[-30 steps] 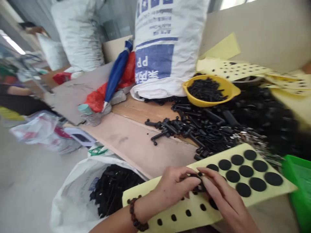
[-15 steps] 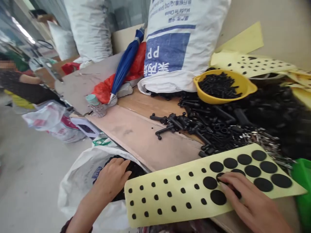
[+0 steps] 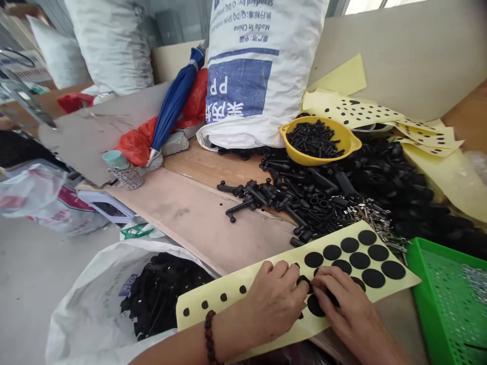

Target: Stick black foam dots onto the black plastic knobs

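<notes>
Left hand (image 3: 272, 304) and right hand (image 3: 348, 309) pinch together at one black disc (image 3: 304, 280) on the yellow sheet (image 3: 243, 284); best to peel slowly, sheet pressed flat.

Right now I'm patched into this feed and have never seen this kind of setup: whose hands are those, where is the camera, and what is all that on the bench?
There is no machine here. The camera sits on a person's head and looks forward and down, so the two hands at the bottom are that person's own. The left hand, with a bead bracelet on its wrist, and the right hand meet over a pale yellow sheet dotted with black round pads. Their fingertips pinch at one pad; what is gripped is hidden.

On the wooden bench lie a heap of black plastic parts, a yellow bowl of small black pieces, and more yellow sheets. A green tray is at right, a white bag of black parts at lower left, and a big white sack behind.
</notes>
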Demonstrator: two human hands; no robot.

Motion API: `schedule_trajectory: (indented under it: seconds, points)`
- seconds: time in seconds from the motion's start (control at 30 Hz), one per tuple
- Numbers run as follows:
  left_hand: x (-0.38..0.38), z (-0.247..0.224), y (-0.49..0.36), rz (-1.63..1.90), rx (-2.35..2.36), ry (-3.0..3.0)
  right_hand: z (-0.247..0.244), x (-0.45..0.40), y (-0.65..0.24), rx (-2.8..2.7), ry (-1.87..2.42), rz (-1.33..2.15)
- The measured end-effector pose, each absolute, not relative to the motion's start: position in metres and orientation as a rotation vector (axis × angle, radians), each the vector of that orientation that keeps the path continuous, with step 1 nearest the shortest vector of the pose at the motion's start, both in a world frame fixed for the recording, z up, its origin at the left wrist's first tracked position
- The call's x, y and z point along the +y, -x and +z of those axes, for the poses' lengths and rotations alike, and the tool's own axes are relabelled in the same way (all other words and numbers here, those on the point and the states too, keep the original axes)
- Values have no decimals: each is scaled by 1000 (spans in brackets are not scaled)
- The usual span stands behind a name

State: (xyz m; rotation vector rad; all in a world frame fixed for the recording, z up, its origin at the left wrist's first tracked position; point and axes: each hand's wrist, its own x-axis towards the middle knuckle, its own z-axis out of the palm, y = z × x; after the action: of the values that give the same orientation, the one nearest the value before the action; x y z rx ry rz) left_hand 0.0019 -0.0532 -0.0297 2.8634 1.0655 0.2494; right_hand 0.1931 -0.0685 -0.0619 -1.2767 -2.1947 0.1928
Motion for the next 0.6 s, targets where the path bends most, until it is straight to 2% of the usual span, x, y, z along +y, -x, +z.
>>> schedule_trajectory:
  seconds: [0.27,0.5,0.6]
  points:
    - [-52,-28,-2,241,1052,-2859,-66,-66,-187,-2121,1400,60]
    - [-55,-40,2,340,1024,-2909,-59,-67,-184,-2122,1302,338]
    - [-49,-42,16,524,891,-2817,-72,-65,-194,-2209,1261,401]
